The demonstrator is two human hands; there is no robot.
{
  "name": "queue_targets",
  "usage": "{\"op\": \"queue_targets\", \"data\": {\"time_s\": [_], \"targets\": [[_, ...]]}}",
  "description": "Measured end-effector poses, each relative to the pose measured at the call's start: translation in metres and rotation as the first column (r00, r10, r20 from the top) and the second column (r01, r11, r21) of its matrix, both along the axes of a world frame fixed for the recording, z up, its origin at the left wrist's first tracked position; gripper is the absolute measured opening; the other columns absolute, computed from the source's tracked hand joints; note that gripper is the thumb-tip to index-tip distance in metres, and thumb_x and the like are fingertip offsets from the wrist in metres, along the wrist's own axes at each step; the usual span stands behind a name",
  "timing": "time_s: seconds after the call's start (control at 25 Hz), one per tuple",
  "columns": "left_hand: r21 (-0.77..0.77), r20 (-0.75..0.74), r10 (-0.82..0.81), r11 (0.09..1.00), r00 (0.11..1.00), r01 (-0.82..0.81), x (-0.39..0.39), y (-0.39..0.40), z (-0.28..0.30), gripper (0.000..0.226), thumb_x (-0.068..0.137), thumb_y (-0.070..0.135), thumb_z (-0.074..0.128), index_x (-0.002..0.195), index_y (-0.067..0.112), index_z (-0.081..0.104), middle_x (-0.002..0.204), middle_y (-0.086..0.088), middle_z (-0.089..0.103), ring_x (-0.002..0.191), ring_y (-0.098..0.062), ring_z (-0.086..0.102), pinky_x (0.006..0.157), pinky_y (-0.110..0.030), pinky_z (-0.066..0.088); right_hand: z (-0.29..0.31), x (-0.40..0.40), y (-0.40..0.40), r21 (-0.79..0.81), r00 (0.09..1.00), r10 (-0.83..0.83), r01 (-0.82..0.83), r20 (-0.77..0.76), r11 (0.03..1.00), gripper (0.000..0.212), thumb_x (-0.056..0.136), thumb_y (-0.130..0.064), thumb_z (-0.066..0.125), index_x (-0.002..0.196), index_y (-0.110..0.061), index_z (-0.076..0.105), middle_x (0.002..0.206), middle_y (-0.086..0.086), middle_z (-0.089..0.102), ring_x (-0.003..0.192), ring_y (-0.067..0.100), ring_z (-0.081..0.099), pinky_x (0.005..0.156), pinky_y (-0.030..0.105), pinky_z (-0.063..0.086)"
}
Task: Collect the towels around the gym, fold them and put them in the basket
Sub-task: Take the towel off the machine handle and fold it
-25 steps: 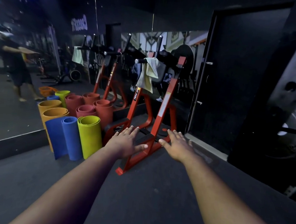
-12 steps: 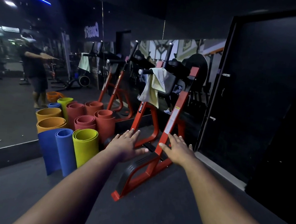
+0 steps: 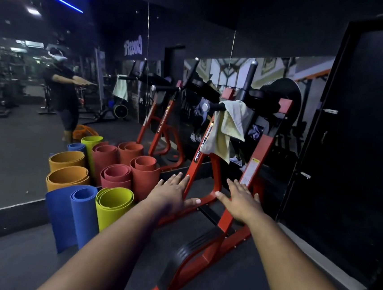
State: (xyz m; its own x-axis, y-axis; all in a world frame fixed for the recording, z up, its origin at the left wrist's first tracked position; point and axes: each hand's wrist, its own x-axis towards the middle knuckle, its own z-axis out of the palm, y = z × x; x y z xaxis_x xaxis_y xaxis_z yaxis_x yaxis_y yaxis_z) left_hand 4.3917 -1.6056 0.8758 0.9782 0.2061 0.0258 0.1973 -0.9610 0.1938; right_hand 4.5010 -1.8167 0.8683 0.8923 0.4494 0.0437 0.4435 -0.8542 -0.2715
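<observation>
A pale yellow-white towel [image 3: 226,127] hangs over a black handle of the red exercise frame [image 3: 256,165], straight ahead at chest height. Both my arms stretch out in front of me. My left hand [image 3: 171,193] and my right hand [image 3: 241,201] hover flat, fingers straight, palms down, well below the towel and in front of the frame's lower bars. Neither hand holds anything. No basket is in view.
Rolled mats [image 3: 112,204] in blue, green, orange and red stand on end at the left of the frame, against a wall mirror [image 3: 24,117]. The mirror reflects the frame, the towel and a person. A dark door [image 3: 359,137] is on the right. Dark floor lies underfoot.
The view has moved closer to the red frame and the towel, which now appear larger. My hands stay outstretched and open, a little farther apart.
</observation>
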Motion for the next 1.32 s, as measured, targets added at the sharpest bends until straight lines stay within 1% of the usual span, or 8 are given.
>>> {"op": "queue_targets", "data": {"time_s": [0.4, 0.56, 0.68, 0.84, 0.96, 1.04, 1.2, 1.32], "targets": [[0.031, 0.038, 0.002, 1.000, 0.999, -0.003, 0.187, 0.109, 0.028, 0.104, 0.085, 0.085, 0.039, 0.163, 0.027, 0.001, 0.171, -0.003, -0.001, 0.158, -0.020, 0.000, 0.127, -0.051, 0.008, 0.032, 0.201, 0.094, 0.048, 0.995, -0.046, 0.042, 0.088, 0.998, 0.081, 0.097, -0.074, 0.030, 0.162, -0.028, 0.015, 0.171, -0.003, 0.010, 0.157, 0.021, 0.007, 0.121, 0.060, 0.015], [0.039, 0.041, 0.022, 0.999, 0.999, -0.023, 0.260, 0.122, 0.026, 0.106, 0.085, 0.084, 0.040, 0.163, 0.025, 0.000, 0.171, -0.004, -0.003, 0.158, -0.020, -0.002, 0.127, -0.050, 0.008, 0.035, 0.287, 0.109, 0.085, 0.982, -0.088, 0.074, 0.168, 0.994, 0.075, 0.096, -0.071, 0.038, 0.155, -0.025, 0.032, 0.164, -0.001, 0.031, 0.152, 0.025, 0.025, 0.113, 0.056, 0.034], [0.031, 0.016, 0.055, 0.998, 0.998, -0.055, 0.318, 0.126, 0.022, 0.107, 0.083, 0.086, 0.040, 0.163, 0.027, -0.001, 0.171, -0.003, -0.004, 0.158, -0.020, -0.003, 0.127, -0.049, 0.007, 0.045, 0.350, 0.117, 0.121, 0.965, -0.114, 0.087, 0.238, 0.989, 0.063, 0.095, -0.066, 0.047, 0.139, -0.020, 0.049, 0.143, 0.003, 0.055, 0.133, 0.029, 0.046, 0.099, 0.047, 0.047], [0.027, 0.029, 0.075, 0.997, 0.997, -0.075, 0.376, 0.129, 0.023, 0.107, 0.083, 0.086, 0.042, 0.163, 0.028, -0.001, 0.171, -0.001, -0.005, 0.158, -0.018, -0.003, 0.127, -0.048, 0.007, 0.064, 0.418, 0.131, 0.185, 0.938, -0.161, 0.107, 0.308, 0.977, 0.070, 0.089, -0.070, 0.054, 0.135, -0.017, 0.046, 0.133, 0.010, 0.060, 0.121, 0.035, 0.054, 0.090, 0.046, 0.050], [0.018, 0.032, 0.086, 0.996, 0.996, -0.086, 0.407, 0.135, 0.021, 0.105, 0.086, 0.083, 0.043, 0.163, 0.027, 0.000, 0.171, 0.000, -0.005, 0.157, -0.018, -0.003, 0.127, -0.047, 0.007, 0.072, 0.456, 0.148, 0.205, 0.941, -0.173, 0.115, 0.290, 0.972, 0.077, 0.085, -0.069, 0.063, 0.135, -0.015, 0.041, 0.130, 0.014, 0.061, 0.120, 0.036, 0.057, 0.086, 0.046, 0.051], [0.014, 0.032, 0.096, 0.995, 0.995, -0.096, 0.421, 0.140, 0.018, 0.104, 0.086, 0.082, 0.044, 0.163, 0.027, 0.000, 0.171, 0.000, -0.005, 0.158, -0.019, -0.003, 0.127, -0.048, 0.008, 0.070, 0.472, 0.158, 0.204, 0.932, -0.190, 0.131, 0.308, 0.970, 0.069, 0.087, -0.058, 0.068, 0.133, -0.013, 0.044, 0.128, 0.014, 0.063, 0.119, 0.036, 0.058, 0.086, 0.045, 0.051], [0.017, 0.042, 0.107, 0.994, 0.993, -0.107, 0.433, 0.152, 0.015, 0.105, 0.085, 0.084, 0.042, 0.163, 0.028, -0.001, 0.171, -0.002, -0.004, 0.158, -0.020, -0.001, 0.126, -0.050, 0.010, 0.071, 0.491, 0.166, 0.264, 0.882, -0.261, 0.163, 0.392, 0.951, 0.021, 0.096, -0.022, 0.057, 0.115, -0.013, 0.061, 0.113, 0.014, 0.071, 0.109, 0.036, 0.063, 0.084, 0.042, 0.048], [0.015, 0.045, 0.107, 0.994, 0.993, -0.108, 0.430, 0.157, 0.017, 0.104, 0.085, 0.084, 0.041, 0.162, 0.029, -0.001, 0.171, -0.002, -0.003, 0.158, -0.020, -0.001, 0.126, -0.050, 0.009, 0.072, 0.488, 0.165, 0.243, 0.860, -0.218, 0.114, 0.462, 0.963, 0.023, 0.097, -0.013, 0.047, 0.113, -0.013, 0.064, 0.105, 0.017, 0.072, 0.104, 0.037, 0.065, 0.082, 0.041, 0.048]]}}
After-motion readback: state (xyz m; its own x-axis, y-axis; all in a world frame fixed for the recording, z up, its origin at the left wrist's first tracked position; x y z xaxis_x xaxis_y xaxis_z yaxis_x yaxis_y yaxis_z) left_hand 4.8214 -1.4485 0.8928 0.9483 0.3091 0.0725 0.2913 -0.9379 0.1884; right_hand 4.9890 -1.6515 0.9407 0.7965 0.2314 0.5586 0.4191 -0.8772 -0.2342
